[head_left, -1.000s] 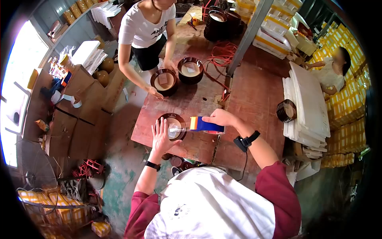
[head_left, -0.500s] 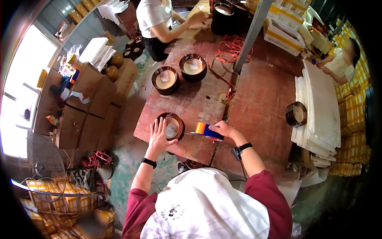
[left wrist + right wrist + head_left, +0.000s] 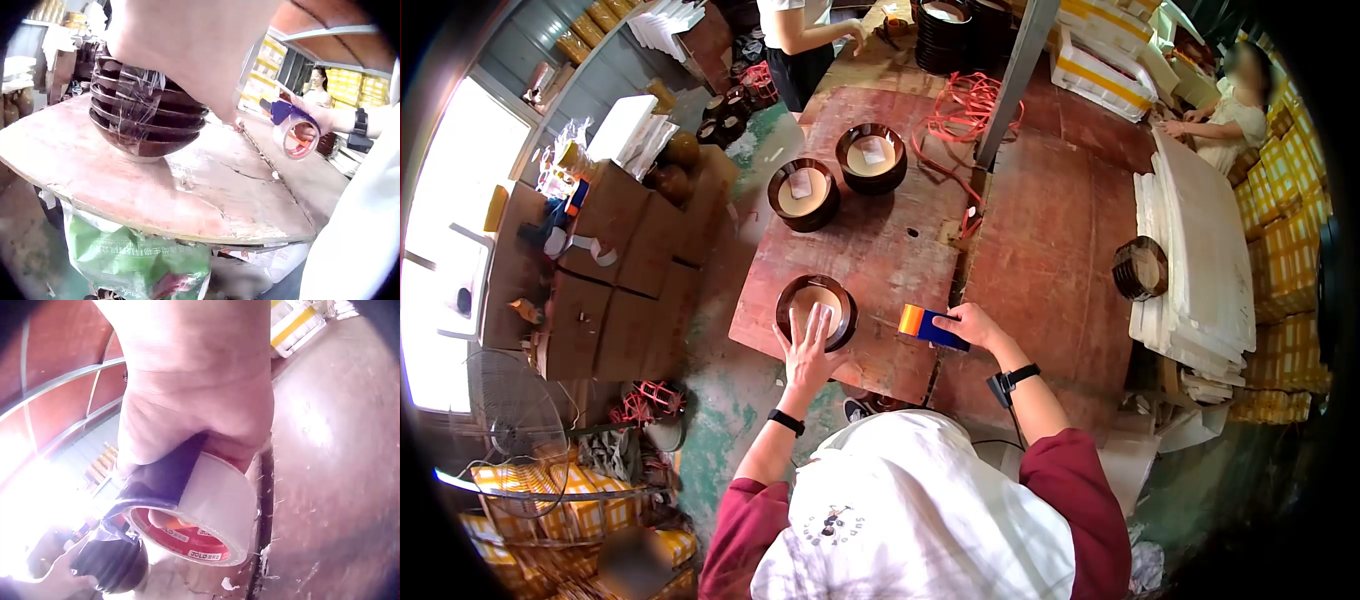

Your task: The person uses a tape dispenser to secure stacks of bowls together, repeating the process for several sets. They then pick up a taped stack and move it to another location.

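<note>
A stack of dark brown bowls (image 3: pixel 847 325) stands near the table's front left edge, a pale label in the top bowl. My left hand (image 3: pixel 806 352) lies over its near rim with spread fingers, fingertips at the label. In the left wrist view, clear tape runs down the side of the stacked bowls (image 3: pixel 153 112). My right hand (image 3: pixel 977 328) grips a blue and orange tape dispenser (image 3: pixel 936 328) to the right of the stack, apart from it. The right wrist view shows the dispenser's clear tape roll (image 3: pixel 219 494) with a red core under my right hand (image 3: pixel 194 394).
Two more bowl stacks (image 3: pixel 803 194) (image 3: pixel 871 158) stand farther back. Red strapping (image 3: pixel 970 108) lies by a metal post (image 3: pixel 1017 80). White foam boards (image 3: pixel 1200 250) with another bowl stack (image 3: pixel 1140 268) are at the right. One person stands at the far end; another is at the right.
The tape strand between dispenser and bowls no longer shows. My left fingers have shifted onto the label, and the dispenser is farther from the stack. The person across has moved toward the far end.
</note>
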`<state>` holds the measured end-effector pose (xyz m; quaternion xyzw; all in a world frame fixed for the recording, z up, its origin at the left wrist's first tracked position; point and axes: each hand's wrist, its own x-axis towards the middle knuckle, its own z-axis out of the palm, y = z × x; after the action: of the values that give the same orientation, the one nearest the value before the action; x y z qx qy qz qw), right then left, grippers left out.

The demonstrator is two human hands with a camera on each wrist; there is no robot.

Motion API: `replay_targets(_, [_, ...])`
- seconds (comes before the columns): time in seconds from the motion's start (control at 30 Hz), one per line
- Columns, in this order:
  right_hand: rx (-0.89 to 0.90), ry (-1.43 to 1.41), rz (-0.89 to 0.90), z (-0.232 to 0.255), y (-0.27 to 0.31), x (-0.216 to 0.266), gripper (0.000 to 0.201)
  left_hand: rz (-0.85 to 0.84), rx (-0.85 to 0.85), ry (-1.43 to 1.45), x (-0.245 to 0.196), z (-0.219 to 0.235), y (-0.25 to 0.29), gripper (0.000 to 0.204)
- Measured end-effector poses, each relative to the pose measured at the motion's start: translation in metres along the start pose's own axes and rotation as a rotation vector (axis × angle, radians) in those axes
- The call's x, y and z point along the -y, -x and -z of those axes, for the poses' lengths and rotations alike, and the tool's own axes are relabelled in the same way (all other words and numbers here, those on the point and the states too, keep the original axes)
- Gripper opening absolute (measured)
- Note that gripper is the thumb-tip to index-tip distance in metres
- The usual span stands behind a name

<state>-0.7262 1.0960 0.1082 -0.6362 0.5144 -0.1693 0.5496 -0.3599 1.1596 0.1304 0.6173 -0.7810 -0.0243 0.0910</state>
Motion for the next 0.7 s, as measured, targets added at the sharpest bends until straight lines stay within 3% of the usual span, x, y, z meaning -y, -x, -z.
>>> replay_targets(0.13, [-0.001, 0.151, -0.023, 0.006, -0.002, 0.005, 0.063, 0.089, -0.104, -0.031, -0.007, -0.01, 0.004, 0.096])
replay_targets(0.3, [-0.029, 0.083, -0.036, 0.001, -0.004, -0.001, 0.064, 0.088, -0.284, -0.015, -0.002, -0.038, 0.016, 0.094])
replay_targets(0.4, [-0.019, -0.046, -0.055, -0.005, -0.005, -0.005, 0.064, 0.136, -0.439, 0.183, 0.002, -0.055, 0.019, 0.098])
replay_targets(0.53, [0.042, -0.172, -0.113, -0.004, 0.002, 0.007, 0.061, 0.073, -0.433, 0.078, 0.009, -0.057, 0.026, 0.103])
replay_targets(0.7, [-0.019, -0.123, -0.14, -0.016, 0.003, -0.006, 0.061, 0.196, -0.503, 0.339, 0.013, -0.057, 0.028, 0.109])
